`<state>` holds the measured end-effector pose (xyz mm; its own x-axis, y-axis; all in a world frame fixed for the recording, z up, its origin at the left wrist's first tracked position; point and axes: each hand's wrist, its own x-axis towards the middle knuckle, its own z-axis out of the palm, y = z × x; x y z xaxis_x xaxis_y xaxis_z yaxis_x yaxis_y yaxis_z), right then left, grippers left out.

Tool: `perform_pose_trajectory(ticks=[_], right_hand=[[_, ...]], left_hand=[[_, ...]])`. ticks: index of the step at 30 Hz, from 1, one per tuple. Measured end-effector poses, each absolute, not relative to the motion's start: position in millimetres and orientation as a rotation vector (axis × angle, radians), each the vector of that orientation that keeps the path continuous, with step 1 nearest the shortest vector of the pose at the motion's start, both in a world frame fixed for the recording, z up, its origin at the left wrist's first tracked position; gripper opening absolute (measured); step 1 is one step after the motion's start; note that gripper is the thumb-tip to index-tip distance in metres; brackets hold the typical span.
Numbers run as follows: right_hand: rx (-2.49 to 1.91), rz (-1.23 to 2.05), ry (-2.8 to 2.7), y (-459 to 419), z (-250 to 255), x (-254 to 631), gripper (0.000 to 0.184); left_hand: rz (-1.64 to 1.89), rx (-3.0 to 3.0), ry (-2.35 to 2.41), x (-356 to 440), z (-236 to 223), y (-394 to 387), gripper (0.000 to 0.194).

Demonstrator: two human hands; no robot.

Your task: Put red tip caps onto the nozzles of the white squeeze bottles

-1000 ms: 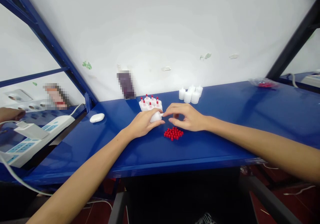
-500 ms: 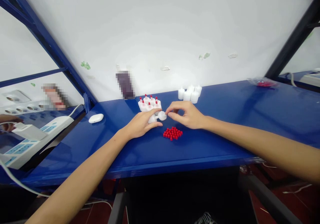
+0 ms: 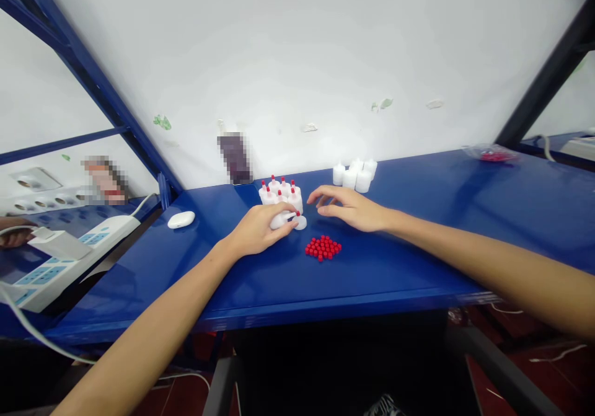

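My left hand (image 3: 258, 230) is closed around a small white plastic bottle (image 3: 279, 220), tilted on its side with its nozzle toward the right. A red cap (image 3: 298, 213) shows at the nozzle end, just above a round white disc (image 3: 300, 223); whether the disc is joined to the bottle I cannot tell. My right hand (image 3: 346, 207) hovers to the right with fingers curved and apart, nothing visible in them. Behind my left hand stand several white bottles with red tips (image 3: 281, 194). A patch of small red caps (image 3: 323, 248) lies on the table in front of the hands.
Several white bottles without red tips (image 3: 356, 175) stand at the back near the wall. A white earbud case (image 3: 181, 219) lies left on the blue table (image 3: 409, 261). A phone-like dark object (image 3: 235, 159) leans on the wall. A plastic bag with red contents (image 3: 493, 154) lies back right.
My right hand has drawn back from the white disc and its fingers have spread. The disc now sits slightly lower, and a red cap shows above it.
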<state>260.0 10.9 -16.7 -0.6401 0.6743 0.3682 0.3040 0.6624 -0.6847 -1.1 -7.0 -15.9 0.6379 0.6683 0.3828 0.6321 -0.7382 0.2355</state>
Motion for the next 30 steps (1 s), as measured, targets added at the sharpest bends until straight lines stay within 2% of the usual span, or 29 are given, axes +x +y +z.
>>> perform_pose_trajectory(ticks=[5,8,10,15,22,30], right_hand=[[-0.793,0.857,-2.325,7.8,-8.1,271.3,0.010],[-0.739,0.828,-2.373,5.9,-5.9,271.6,0.010],[-0.682,0.778,-2.498,4.9,-4.9,271.2,0.003],[-0.636,0.758,-2.638,3.1,-3.0,271.7,0.010],[-0.698,0.929,-2.635,0.3,-2.7,271.5,0.017],[-0.751,0.907,-2.653,0.7,-2.2,272.0,0.015]], left_hand=[[0.672,2.797,1.071,1.6,-18.1,-9.7,0.033],[0.655,2.792,1.085,3.1,-18.0,-10.8,0.034],[0.648,2.793,1.090,3.4,-17.7,-10.8,0.034],[0.628,2.803,1.082,3.2,-18.3,-10.1,0.035],[0.638,2.820,1.070,3.8,-18.6,-10.6,0.033],[0.702,2.823,1.061,3.4,-18.2,-11.6,0.031]])
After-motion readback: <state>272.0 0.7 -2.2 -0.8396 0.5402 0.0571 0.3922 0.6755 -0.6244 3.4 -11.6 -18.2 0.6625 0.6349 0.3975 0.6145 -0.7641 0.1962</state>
